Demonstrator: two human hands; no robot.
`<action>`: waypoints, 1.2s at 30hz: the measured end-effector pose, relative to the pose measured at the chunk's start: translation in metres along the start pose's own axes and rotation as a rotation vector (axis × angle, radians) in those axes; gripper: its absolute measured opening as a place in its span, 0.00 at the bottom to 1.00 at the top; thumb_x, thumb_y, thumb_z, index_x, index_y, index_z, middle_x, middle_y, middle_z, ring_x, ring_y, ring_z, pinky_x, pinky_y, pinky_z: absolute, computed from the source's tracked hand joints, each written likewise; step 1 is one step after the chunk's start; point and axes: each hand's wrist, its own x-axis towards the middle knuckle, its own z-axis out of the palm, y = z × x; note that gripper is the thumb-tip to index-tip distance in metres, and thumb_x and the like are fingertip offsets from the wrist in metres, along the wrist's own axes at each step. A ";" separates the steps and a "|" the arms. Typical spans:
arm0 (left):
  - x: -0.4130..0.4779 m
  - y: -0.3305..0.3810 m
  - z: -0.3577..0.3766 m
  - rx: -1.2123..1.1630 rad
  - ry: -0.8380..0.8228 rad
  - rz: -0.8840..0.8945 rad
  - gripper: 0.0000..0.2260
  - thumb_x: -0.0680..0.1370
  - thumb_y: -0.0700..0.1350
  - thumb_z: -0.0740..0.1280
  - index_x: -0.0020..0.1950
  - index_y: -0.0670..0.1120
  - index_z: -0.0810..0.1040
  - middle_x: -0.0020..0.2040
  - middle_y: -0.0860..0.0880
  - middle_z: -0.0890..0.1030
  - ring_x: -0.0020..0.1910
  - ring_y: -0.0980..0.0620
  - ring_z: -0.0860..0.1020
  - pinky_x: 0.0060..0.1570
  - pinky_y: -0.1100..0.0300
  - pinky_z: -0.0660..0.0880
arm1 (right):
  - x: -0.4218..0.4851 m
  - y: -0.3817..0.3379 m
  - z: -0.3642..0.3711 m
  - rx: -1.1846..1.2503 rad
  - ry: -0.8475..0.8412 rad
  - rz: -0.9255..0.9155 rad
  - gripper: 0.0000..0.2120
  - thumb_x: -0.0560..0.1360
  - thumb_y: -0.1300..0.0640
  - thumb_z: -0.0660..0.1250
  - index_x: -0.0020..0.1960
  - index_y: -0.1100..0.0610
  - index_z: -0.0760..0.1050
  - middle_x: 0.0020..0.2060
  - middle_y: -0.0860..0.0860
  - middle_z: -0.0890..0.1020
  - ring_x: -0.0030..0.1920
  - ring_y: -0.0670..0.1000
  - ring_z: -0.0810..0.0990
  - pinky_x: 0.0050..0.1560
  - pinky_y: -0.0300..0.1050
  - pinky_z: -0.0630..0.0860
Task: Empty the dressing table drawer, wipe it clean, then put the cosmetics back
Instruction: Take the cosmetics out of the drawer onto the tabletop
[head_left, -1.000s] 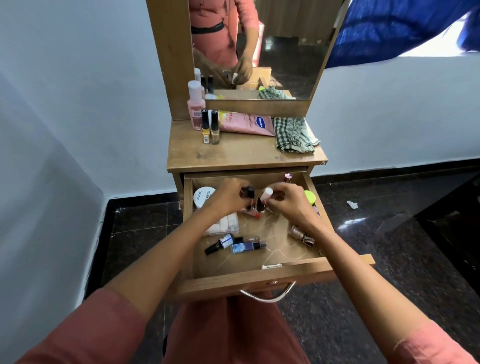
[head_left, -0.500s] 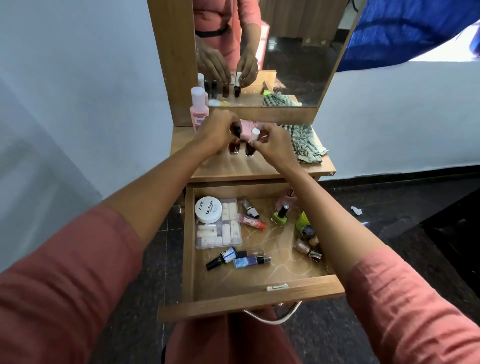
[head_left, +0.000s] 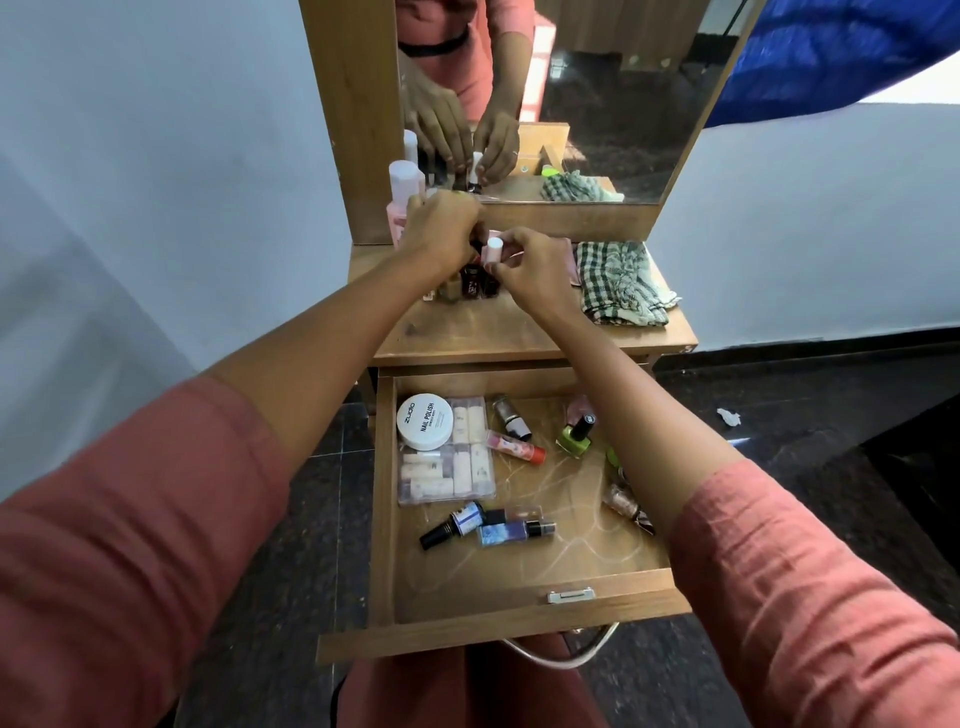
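Partly hidden bottles (head_left: 471, 285), beneath gripping left hand (head_left: 441, 228)

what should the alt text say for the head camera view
A person's hands hold two small bottles upright on a wooden dressing table top: the left hand grips a dark bottle, the right hand pinches a white-capped bottle. Below them the open drawer holds more cosmetics; a checked cloth lies on the top's right side.

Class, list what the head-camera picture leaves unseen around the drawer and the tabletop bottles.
Head view:
- Cosmetics on the right of the drawer: partly hidden by the right forearm.
- Dark bottle cap: covered by the left hand.
- Tabletop bottles' labels: too small, blurred.
- Drawer handle: mostly hidden under the drawer front.
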 end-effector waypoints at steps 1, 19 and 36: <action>0.000 -0.001 0.000 0.000 -0.001 -0.003 0.10 0.74 0.37 0.65 0.54 0.41 0.79 0.55 0.42 0.79 0.58 0.43 0.73 0.57 0.52 0.66 | 0.000 0.000 0.000 0.005 -0.003 0.001 0.12 0.72 0.67 0.66 0.55 0.68 0.75 0.48 0.63 0.81 0.43 0.52 0.77 0.41 0.37 0.71; -0.069 0.027 0.015 -0.289 0.158 0.054 0.09 0.74 0.35 0.66 0.52 0.41 0.80 0.51 0.44 0.82 0.49 0.49 0.79 0.51 0.57 0.76 | -0.055 0.020 -0.026 -0.058 -0.079 -0.045 0.10 0.70 0.68 0.68 0.52 0.67 0.78 0.46 0.59 0.82 0.43 0.52 0.80 0.41 0.24 0.71; -0.207 0.012 0.101 0.113 -0.629 -0.151 0.12 0.77 0.40 0.61 0.60 0.40 0.71 0.60 0.40 0.74 0.59 0.43 0.74 0.54 0.54 0.72 | -0.191 0.069 -0.017 -0.754 -0.757 -0.013 0.10 0.73 0.61 0.64 0.53 0.55 0.76 0.54 0.52 0.80 0.56 0.54 0.78 0.49 0.47 0.75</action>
